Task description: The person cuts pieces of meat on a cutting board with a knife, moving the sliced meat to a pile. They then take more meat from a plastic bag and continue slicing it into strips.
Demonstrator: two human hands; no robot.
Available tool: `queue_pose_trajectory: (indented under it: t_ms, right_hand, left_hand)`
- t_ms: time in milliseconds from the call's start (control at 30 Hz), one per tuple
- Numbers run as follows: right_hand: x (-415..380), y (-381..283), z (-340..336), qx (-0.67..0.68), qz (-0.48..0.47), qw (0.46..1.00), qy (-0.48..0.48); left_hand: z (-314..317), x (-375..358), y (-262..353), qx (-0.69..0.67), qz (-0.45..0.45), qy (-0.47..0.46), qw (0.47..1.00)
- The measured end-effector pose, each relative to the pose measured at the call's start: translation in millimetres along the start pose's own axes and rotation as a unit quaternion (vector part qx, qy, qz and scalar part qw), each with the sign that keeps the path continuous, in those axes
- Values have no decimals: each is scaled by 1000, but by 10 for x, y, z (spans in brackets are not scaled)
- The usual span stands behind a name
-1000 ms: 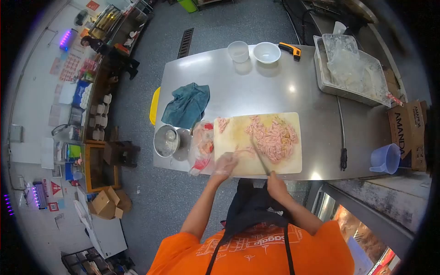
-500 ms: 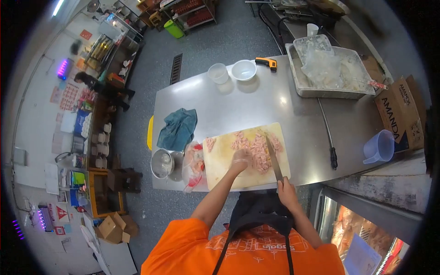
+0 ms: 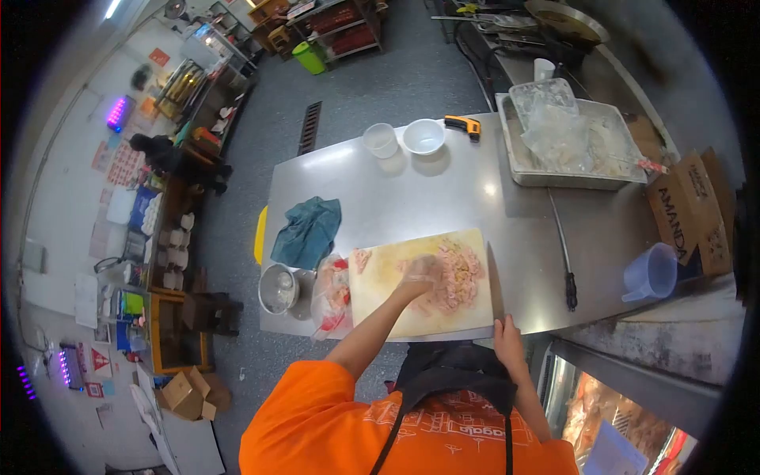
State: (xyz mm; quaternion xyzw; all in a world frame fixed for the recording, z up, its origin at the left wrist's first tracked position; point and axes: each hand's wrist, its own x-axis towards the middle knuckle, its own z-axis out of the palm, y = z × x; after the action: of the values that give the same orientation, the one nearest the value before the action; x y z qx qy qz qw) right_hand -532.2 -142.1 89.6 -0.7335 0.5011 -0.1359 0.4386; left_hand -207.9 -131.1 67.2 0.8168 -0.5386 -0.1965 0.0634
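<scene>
My right hand (image 3: 507, 338) is closed round the handle of a large kitchen knife (image 3: 495, 281). The blade points away from me, just past the right edge of a pale cutting board (image 3: 384, 305). Pieces of pink raw chopped meat (image 3: 461, 277) lie spread over the board's right half. My left hand (image 3: 421, 273), in what looks like a clear glove, is at the left side of this meat; its fingers are blurred and partly hidden. A smaller bit of meat (image 3: 361, 259) sits near the board's upper left corner.
Left of the board are a plastic bag (image 3: 331, 294), a metal bowl (image 3: 279, 288) and a teal cloth (image 3: 307, 231). Farther back stand a clear tub (image 3: 381, 141), a white bowl (image 3: 424, 138) and an infrared thermometer (image 3: 464, 127). A tray (image 3: 570, 180), honing rod (image 3: 564, 245) and jug (image 3: 651, 271) are right.
The knife has moved right, from over the meat to beyond the board's edge. My left hand has shifted slightly on the meat. The camera view has tilted a little.
</scene>
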Motion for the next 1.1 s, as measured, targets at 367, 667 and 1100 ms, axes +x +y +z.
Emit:
queue_pose_trajectory:
  t_ms: [367, 667, 1100]
  right_hand:
    - [183, -172, 226, -41, -33, 988, -145]
    - [284, -465, 1012, -181, -211, 882, -381]
    - [278, -808, 909, -137, -162, 936, -281]
  left_hand:
    - [29, -347, -1961, -1, -211, 106, 972]
    - [-741, -1162, -1127, -628, -158, 222, 729]
    - [80, -1738, -967, -289, -342, 45, 893]
